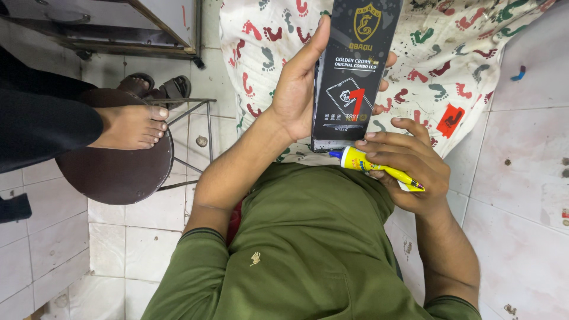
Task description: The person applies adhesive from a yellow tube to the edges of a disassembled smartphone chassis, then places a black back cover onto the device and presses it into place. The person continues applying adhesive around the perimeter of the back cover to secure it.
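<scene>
A black flat box point(351, 71) with a gold emblem, white lettering and one red figure stands in the left hand point(294, 98). The right hand point(412, 169) grips a yellow tube point(379, 169) with a blue cap and dark markings, just below the box. Behind both hands spreads a cream cloth point(456, 53) printed with red, green and grey footprints. Below the hands, an olive-green shirt point(308, 249) carries a small gold emblem. Left of the left hand sits a dark brown round stool point(118, 172) on whitish, stained tiles point(521, 195).
</scene>
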